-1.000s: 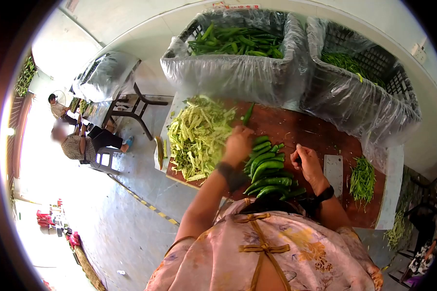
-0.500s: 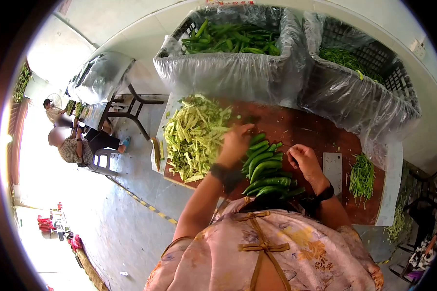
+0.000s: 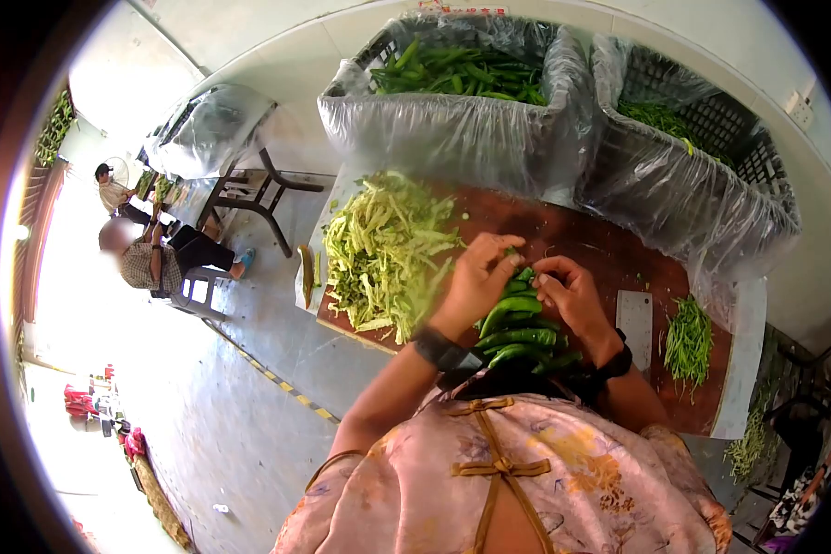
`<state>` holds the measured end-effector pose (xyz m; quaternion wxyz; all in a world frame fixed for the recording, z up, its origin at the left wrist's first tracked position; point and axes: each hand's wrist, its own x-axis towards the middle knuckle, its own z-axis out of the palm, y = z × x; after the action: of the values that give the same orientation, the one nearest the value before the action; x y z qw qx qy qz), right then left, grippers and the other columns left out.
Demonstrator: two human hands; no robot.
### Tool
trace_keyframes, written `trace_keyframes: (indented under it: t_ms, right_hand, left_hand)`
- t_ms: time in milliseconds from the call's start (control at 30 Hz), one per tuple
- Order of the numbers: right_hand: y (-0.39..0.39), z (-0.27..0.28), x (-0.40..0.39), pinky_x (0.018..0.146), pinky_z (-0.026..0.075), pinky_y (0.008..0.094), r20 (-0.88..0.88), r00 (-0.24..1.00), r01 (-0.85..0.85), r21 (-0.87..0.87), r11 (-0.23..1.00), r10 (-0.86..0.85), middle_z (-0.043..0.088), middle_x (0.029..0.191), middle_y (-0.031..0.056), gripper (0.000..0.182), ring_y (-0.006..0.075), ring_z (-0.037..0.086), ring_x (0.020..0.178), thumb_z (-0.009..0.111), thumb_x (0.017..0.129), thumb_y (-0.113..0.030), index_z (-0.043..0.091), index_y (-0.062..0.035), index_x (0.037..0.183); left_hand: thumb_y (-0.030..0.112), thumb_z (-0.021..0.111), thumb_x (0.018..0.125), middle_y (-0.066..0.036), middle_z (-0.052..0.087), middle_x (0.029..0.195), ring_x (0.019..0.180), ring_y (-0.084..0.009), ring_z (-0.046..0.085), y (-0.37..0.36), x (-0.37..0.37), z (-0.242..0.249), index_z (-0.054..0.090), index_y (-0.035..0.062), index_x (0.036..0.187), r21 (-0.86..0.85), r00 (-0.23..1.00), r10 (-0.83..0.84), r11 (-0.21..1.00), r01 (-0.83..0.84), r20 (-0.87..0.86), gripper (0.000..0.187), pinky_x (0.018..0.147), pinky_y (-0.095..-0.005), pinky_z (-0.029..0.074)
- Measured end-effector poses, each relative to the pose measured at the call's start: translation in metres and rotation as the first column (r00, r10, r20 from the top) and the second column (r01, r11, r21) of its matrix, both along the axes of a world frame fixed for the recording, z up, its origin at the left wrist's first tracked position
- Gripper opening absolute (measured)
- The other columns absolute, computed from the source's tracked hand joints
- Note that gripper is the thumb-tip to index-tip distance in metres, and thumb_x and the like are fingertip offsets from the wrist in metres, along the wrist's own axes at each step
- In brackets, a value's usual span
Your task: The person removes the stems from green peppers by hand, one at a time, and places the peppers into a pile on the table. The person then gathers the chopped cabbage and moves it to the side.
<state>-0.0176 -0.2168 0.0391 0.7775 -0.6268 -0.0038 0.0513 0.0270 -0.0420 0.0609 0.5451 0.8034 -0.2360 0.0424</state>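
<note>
Several green peppers (image 3: 519, 334) lie side by side in a row on the brown board (image 3: 609, 249), close to my body. My left hand (image 3: 478, 284) is over the far-left end of the row, its fingers closed around a green pepper mostly hidden by the hand. Across from it, my right hand (image 3: 571, 294) has thumb and fingertips pressed together at the peppers' right ends; what they pinch is too small to make out. A heap of pale green shredded strips (image 3: 379, 249) stands left of my left hand.
Two plastic-lined crates, one with green peppers (image 3: 462, 72) and one with thin green pieces (image 3: 665, 125), stand behind the board. A flat metal blade (image 3: 633, 328) and a small pile of thin green strips (image 3: 688, 337) lie to the right. Two people sit at far left.
My left hand has come from the heap's edge rightward to the peppers. My right hand has moved slightly up and left, so both hands are now close together.
</note>
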Motion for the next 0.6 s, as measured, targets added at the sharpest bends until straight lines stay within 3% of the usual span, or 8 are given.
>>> trace_keyframes:
  t_ms: [33, 100, 233, 300, 400, 467, 600]
  right_hand:
    - [0.000, 0.000, 0.001, 0.061, 0.043, 0.0196, 0.000, 1.000, -0.001, 0.001, 1.000, 0.001, 0.060, 0.081, 0.0005, 0.013, 0.0055, 0.052, 0.070, 0.058, 0.085, -0.009, 0.059, -0.0018, 0.096]
    - [-0.001, 0.000, 0.003, 0.060, 0.043, 0.0198, 0.013, 1.000, 0.000, 0.017, 1.000, 0.000, 0.059, 0.079, 0.0001, 0.013, 0.0056, 0.052, 0.068, 0.059, 0.084, -0.009, 0.059, -0.0013, 0.095]
    - [0.001, 0.004, 0.005, 0.060, 0.043, 0.0198, 0.007, 1.000, 0.012, 0.022, 1.000, -0.012, 0.060, 0.078, -0.0001, 0.014, 0.0050, 0.052, 0.068, 0.060, 0.084, -0.009, 0.059, -0.0005, 0.096]
    - [0.001, -0.001, 0.005, 0.061, 0.044, 0.0199, 0.008, 1.000, 0.023, -0.083, 0.996, -0.022, 0.060, 0.080, 0.0007, 0.016, 0.0055, 0.054, 0.070, 0.061, 0.083, -0.008, 0.059, 0.0001, 0.097]
    - [0.003, 0.000, 0.000, 0.063, 0.045, 0.0202, 0.033, 0.999, 0.039, -0.110, 0.993, -0.036, 0.061, 0.081, 0.0015, 0.018, 0.0068, 0.056, 0.073, 0.062, 0.082, -0.008, 0.060, 0.0003, 0.097]
    - [0.002, -0.003, -0.001, 0.060, 0.042, 0.0190, 0.048, 0.998, 0.041, -0.119, 0.992, -0.036, 0.059, 0.077, -0.0001, 0.016, 0.0050, 0.052, 0.068, 0.062, 0.082, -0.008, 0.059, -0.0004, 0.096]
    - [-0.002, 0.000, -0.001, 0.057, 0.041, 0.0173, 0.047, 0.999, 0.015, -0.116, 0.993, -0.010, 0.058, 0.075, -0.0016, 0.012, 0.0029, 0.050, 0.064, 0.062, 0.084, -0.007, 0.059, -0.0009, 0.093]
  left_hand:
    - [0.000, 0.057, 0.079, -0.014, 0.058, 0.102, 0.095, -0.0246, 0.057, 0.002, 0.001, 0.003, 0.060, 0.0031, 0.106, 0.001, 1.000, 0.001, 1.000, -0.001, 0.000, 0.027, 0.081, -0.0310, 0.046]
    - [0.001, 0.059, 0.079, -0.010, 0.051, 0.088, 0.081, -0.0207, 0.052, 0.006, 0.004, 0.007, 0.062, 0.0044, 0.105, -0.044, 0.984, 0.034, 0.999, -0.026, 0.174, 0.026, 0.071, -0.0290, 0.043]
    - [-0.003, 0.057, 0.075, -0.014, 0.056, 0.100, 0.093, -0.0274, 0.053, 0.010, -0.004, -0.001, 0.057, 0.0054, 0.115, 0.168, 0.969, -0.123, 0.982, 0.087, 0.213, 0.041, 0.083, -0.0327, 0.043]
    - [-0.005, 0.058, 0.073, -0.015, 0.054, 0.100, 0.092, -0.0283, 0.052, 0.007, -0.008, -0.008, 0.053, 0.0051, 0.121, 0.124, 0.958, -0.207, 0.975, 0.185, 0.197, 0.050, 0.083, -0.0337, 0.043]
    - [-0.004, 0.058, 0.076, -0.012, 0.056, 0.099, 0.091, -0.0225, 0.055, 0.002, -0.015, -0.004, 0.050, 0.0029, 0.124, 0.059, 0.967, -0.249, 0.967, 0.246, 0.048, 0.049, 0.082, -0.0315, 0.044]
    - [0.000, 0.058, 0.081, -0.008, 0.060, 0.098, 0.090, -0.0147, 0.056, 0.002, -0.015, -0.008, 0.049, 0.0011, 0.123, -0.168, 0.927, -0.270, 0.958, 0.231, -0.262, 0.044, 0.080, -0.0280, 0.046]
    - [0.003, 0.059, 0.084, -0.005, 0.061, 0.094, 0.088, -0.0097, 0.056, 0.000, -0.015, -0.008, 0.052, 0.0005, 0.117, -0.233, 0.912, -0.275, 0.950, 0.208, -0.306, 0.034, 0.078, -0.0248, 0.046]
